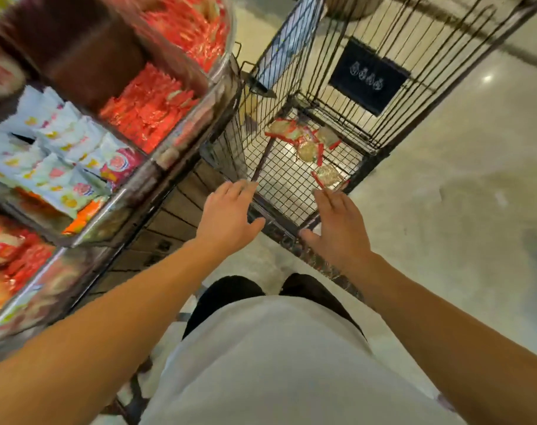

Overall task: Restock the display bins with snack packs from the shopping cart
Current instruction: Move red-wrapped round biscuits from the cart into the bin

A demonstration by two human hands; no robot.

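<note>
Snack packs on shopping cart floor, near edge

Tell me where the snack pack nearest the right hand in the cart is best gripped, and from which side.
Probably from above: the nearest snack pack lies flat on the shopping cart mesh floor, so only its top and edges are reachable. Pinch its near red edge, just ahead of the right hand; the thin sealed border should lift easily.
</note>
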